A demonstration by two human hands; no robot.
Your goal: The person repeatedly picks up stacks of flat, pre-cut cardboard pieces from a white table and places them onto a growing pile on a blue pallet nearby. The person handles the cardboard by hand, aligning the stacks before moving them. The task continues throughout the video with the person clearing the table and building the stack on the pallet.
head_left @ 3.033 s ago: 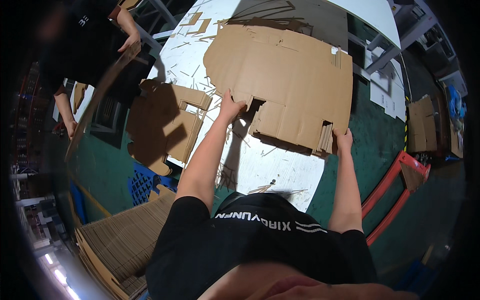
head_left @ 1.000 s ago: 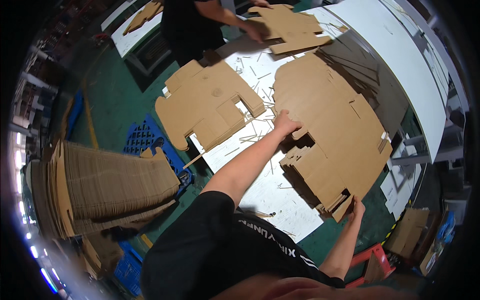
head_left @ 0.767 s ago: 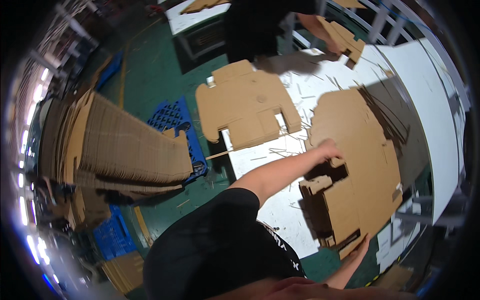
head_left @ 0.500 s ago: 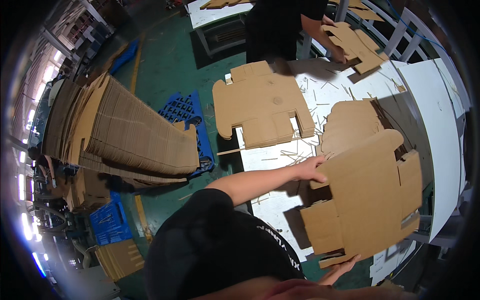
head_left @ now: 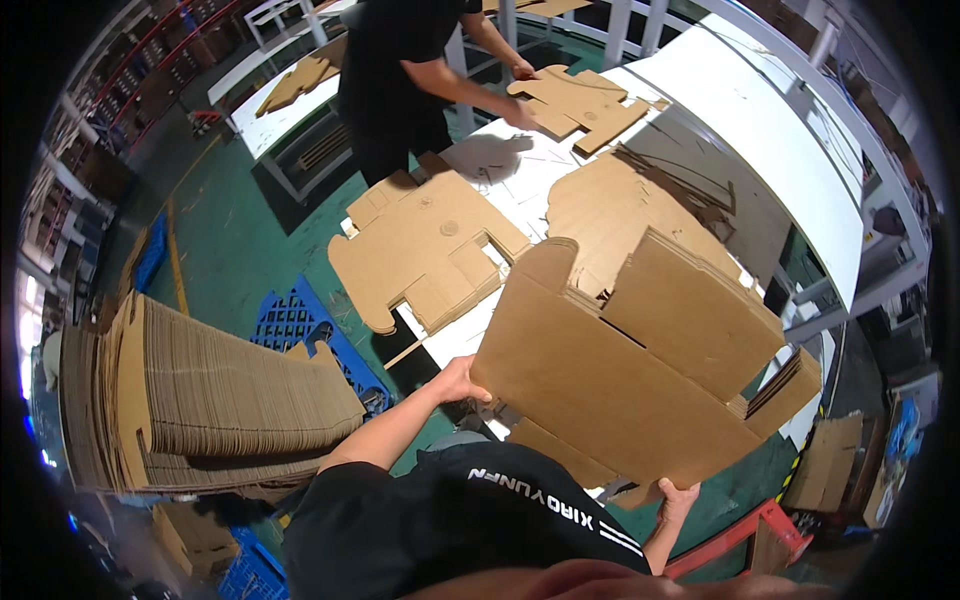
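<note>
A thick stack of die-cut cardboard blanks (head_left: 620, 370) is held up, tilted, in front of my body. My left hand (head_left: 462, 381) grips its left edge, thumb on the upper face. At the near right edge my right hand (head_left: 677, 500) holds the same stack, fingers partly hidden beneath it. Past it, flat on the white table, lies a cardboard piece with a wavy edge (head_left: 610, 210). To the left, another pile of cut cardboard blanks (head_left: 430, 240) rests on the table, its near-left corner jutting past the edge.
Across the table (head_left: 470, 335), a co-worker's hands (head_left: 520, 115) hold another cardboard blank (head_left: 580, 105). Cardboard offcuts (head_left: 690, 190) lie beside the wavy piece. A tall row of stacked cardboard (head_left: 240, 390) stands at left by a blue plastic pallet (head_left: 300, 320). A red metal frame (head_left: 760, 530) is at lower right.
The view has swung to the right. The cardboard stack in my hands has turned and tilted, showing its layered edges more. Both hands keep their hold.
</note>
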